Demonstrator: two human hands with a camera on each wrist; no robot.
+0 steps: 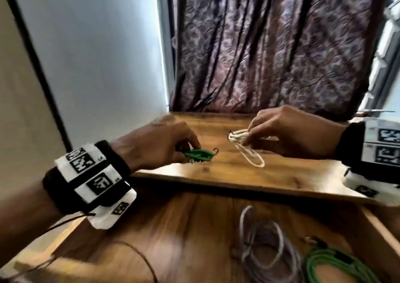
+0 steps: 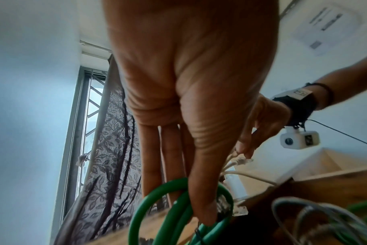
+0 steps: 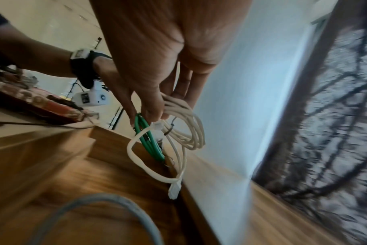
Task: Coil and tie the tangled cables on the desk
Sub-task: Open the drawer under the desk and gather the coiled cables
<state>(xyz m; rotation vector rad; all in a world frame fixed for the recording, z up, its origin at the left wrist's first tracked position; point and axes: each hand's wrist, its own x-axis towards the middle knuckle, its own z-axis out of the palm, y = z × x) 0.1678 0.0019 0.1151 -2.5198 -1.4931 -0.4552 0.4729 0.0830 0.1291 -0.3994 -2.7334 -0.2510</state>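
Note:
A small green cable coil (image 1: 199, 154) lies on the raised wooden shelf (image 1: 238, 174). My left hand (image 1: 188, 147) pinches it at its left end; in the left wrist view the thumb and fingers (image 2: 205, 212) close round the green loops (image 2: 174, 208). To the right, my right hand (image 1: 249, 136) grips a white cable coil (image 1: 246, 150) just above the shelf. In the right wrist view the right hand's fingers (image 3: 155, 106) curl round the white loops (image 3: 186, 131), one plug (image 3: 174, 189) hangs down, and the green coil (image 3: 150, 142) sits behind.
On the lower desk surface (image 1: 173, 239) lie a loose grey cable (image 1: 259, 239) and a green cable bundle (image 1: 337, 265). A patterned curtain (image 1: 270, 45) hangs behind the shelf and a white wall (image 1: 97, 55) stands at the left.

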